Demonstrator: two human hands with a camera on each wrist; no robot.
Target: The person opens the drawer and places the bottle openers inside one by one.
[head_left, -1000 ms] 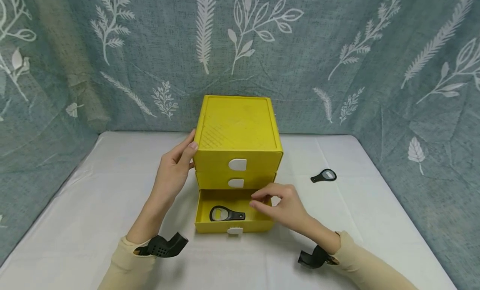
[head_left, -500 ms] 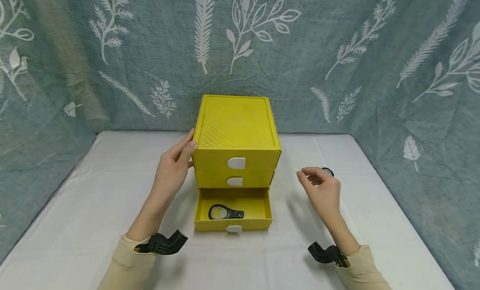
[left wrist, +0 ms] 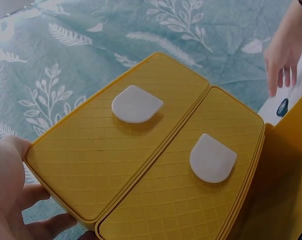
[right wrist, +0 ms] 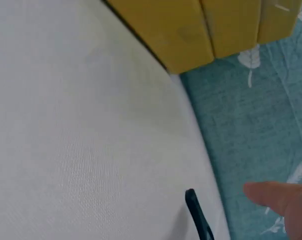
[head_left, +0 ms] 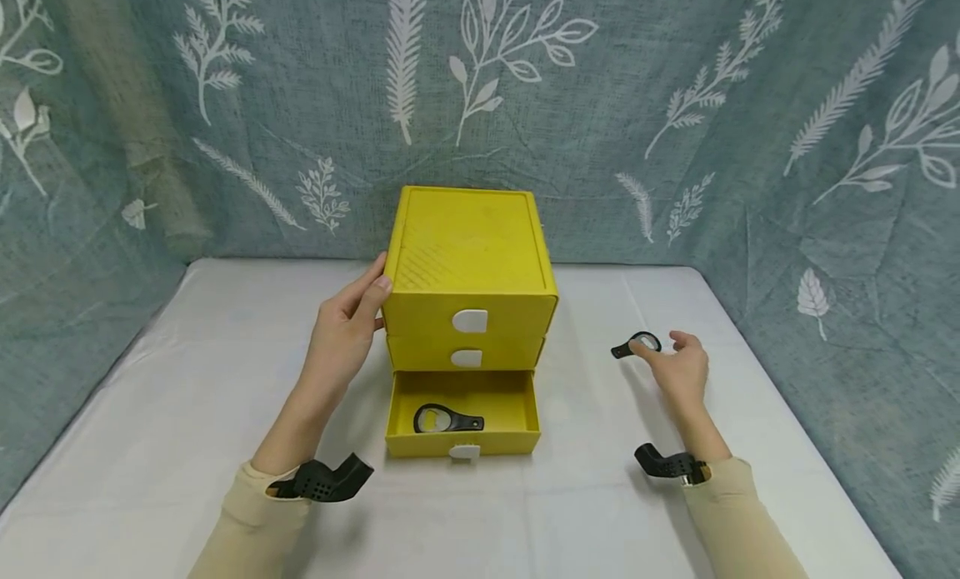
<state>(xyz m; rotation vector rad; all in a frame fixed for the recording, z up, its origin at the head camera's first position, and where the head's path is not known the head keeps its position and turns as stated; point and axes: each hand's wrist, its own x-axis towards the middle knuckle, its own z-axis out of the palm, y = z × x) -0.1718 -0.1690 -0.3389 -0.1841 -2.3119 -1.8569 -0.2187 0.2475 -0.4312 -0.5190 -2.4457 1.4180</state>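
A yellow three-drawer box (head_left: 472,242) stands mid-table, its bottom drawer (head_left: 408,446) pulled out. Inside that drawer lies a black bottle opener (head_left: 467,422). My left hand (head_left: 337,337) rests against the box's left side, thumb near the front corner; the left wrist view shows some of its fingers (left wrist: 53,225) beside the box. Over on the right, my right hand (head_left: 681,377) hovers by a second black bottle opener (head_left: 622,350), thumb and fingers spread apart around its ring end. Only the opener's handle (right wrist: 197,212) and part of the hand appear in the right wrist view.
White cloth (head_left: 585,496) covers the table. A blue-green curtain with white leaf patterns (head_left: 322,87) hangs behind and at both sides. The two upper drawers, with white tabs (head_left: 470,321), are closed. Each wrist wears a black camera mount (head_left: 322,481).
My right hand has moved away from the pulled-out drawer, rightward across the table to the second bottle opener. My left hand stays against the box.
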